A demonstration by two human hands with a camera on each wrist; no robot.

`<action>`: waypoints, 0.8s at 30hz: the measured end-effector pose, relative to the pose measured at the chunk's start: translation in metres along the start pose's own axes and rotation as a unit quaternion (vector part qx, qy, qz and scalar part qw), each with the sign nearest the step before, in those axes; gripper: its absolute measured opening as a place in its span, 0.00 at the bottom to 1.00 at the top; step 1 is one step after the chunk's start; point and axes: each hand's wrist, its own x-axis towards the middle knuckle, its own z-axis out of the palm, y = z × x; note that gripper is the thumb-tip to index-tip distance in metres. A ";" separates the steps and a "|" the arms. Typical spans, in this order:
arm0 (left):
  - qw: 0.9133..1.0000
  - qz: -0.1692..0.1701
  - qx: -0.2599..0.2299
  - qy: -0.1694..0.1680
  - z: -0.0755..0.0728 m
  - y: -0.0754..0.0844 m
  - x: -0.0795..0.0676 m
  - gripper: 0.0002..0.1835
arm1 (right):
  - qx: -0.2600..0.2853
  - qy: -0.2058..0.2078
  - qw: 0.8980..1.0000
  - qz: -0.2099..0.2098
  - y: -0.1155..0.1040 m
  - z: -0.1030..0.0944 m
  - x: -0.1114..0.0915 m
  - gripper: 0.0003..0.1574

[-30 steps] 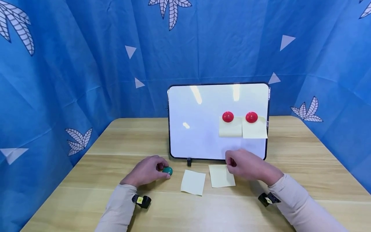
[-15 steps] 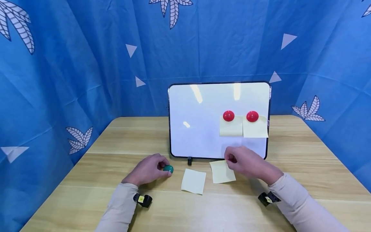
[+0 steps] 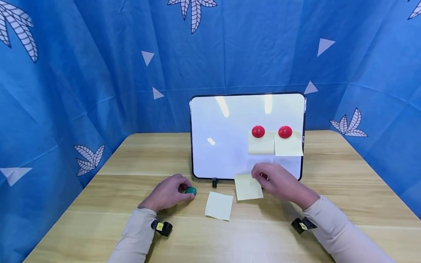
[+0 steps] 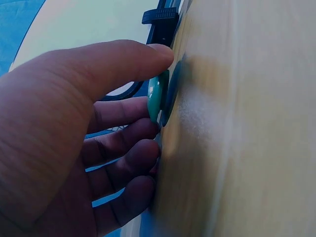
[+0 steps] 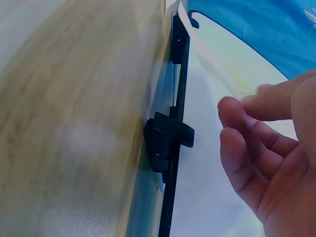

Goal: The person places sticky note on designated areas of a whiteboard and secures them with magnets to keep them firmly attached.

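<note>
My left hand (image 3: 169,192) pinches a round green magnet (image 3: 190,191) between thumb and fingers, just at the tabletop. In the left wrist view the magnet (image 4: 157,95) stands edge-on beneath the thumb. My right hand (image 3: 279,180) pinches the upper right corner of a pale yellow sticky note (image 3: 248,187), which hangs in front of the whiteboard's lower edge. From the right wrist the thumb and index finger of that hand (image 5: 271,143) meet at the tips, and the note is only faintly seen behind them. Flat between the hands lies another sticky note (image 3: 219,206).
A whiteboard (image 3: 220,153) with a black frame stands on the wooden table (image 3: 148,157). Two red magnets, one left (image 3: 258,132) and one right (image 3: 285,132), hold two sticky notes on its right side. Small black feet (image 3: 215,182) support it. A blue patterned curtain (image 3: 263,54) hangs behind.
My right hand has moved up and slightly left, lifting the sticky note off the table towards the whiteboard. My left hand stays in place with the green magnet.
</note>
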 end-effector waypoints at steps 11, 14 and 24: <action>1.000 0.003 -0.008 0.007 0.003 -0.004 -0.001 0.13 | 0.010 -0.021 0.998 0.054 -0.001 0.004 -0.001 0.10; 1.000 0.006 -0.014 0.006 0.004 -0.004 -0.002 0.13 | 0.011 -0.025 0.998 0.063 -0.002 0.005 -0.002 0.10; 0.999 0.029 -0.042 -0.001 0.001 -0.003 0.001 0.13 | 0.016 -0.020 0.998 0.060 -0.004 0.001 0.000 0.11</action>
